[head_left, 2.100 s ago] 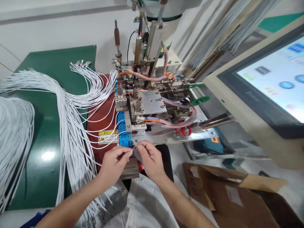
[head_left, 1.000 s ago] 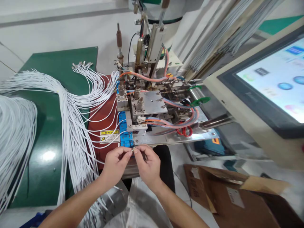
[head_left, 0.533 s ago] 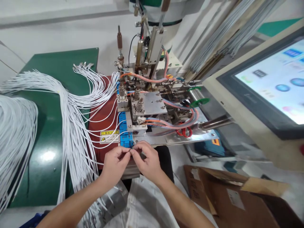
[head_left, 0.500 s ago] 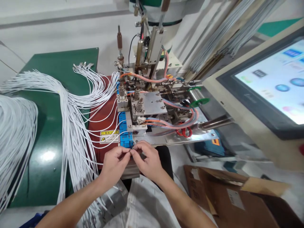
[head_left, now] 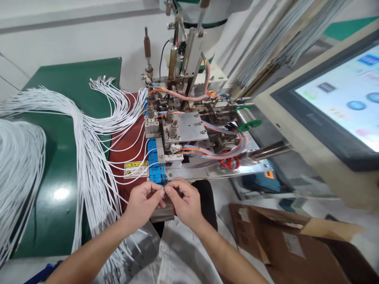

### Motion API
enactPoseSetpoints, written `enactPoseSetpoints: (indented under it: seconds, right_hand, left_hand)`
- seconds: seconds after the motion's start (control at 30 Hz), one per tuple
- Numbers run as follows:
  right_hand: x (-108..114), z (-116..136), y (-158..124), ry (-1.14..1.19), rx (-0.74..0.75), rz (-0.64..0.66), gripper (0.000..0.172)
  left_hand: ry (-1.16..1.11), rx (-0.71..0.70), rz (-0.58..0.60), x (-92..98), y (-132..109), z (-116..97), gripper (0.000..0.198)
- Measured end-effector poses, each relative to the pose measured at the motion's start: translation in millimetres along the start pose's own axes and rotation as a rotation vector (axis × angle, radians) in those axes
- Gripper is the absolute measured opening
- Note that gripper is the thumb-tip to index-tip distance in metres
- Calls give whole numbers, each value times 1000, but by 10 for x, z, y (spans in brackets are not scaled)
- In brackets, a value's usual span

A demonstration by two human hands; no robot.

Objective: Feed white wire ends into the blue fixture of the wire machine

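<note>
Grip, head view: the person's left hand (head_left: 143, 203) and right hand (head_left: 186, 203) pinch a thin wire end (head_left: 163, 188) just before the blue fixture (head_left: 153, 157), apparently one steadying while the other works it; finer detail too small to tell. White cables (head_left: 77, 138) run from the green table (head_left: 56, 165) over the red plate (head_left: 124, 156) into the fixture, crowding the left side; metal machine (head_left: 192, 128) stands beyond.

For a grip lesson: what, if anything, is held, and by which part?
Left hand and right hand pinch what seems a cable, by its end; details hidden.
</note>
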State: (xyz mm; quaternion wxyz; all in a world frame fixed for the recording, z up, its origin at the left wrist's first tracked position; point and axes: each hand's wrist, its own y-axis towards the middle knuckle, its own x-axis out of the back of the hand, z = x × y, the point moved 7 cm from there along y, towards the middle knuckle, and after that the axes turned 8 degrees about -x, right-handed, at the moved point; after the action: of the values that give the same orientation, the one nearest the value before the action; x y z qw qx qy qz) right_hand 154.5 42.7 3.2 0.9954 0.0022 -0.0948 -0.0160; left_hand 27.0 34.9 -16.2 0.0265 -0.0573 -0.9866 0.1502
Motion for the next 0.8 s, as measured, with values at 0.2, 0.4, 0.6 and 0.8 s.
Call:
enactPoseSetpoints:
  seconds: [0.2,0.4,0.6,0.8]
  right_hand:
    - [11,12,17,-56,22,82,16]
    - [26,-71,57,-26,-108,22,11]
    - [50,77,6,-213,153,-66,12]
    - [62,128,-59,-412,364,-107,8]
  left_hand:
    - [19,6,-39,8,7,40,13]
    - [28,-25,-38,-19,6,26,21]
    - [84,-103,-19,-13,11,30,31]
    - [119,-93,-39,1,16,41,29]
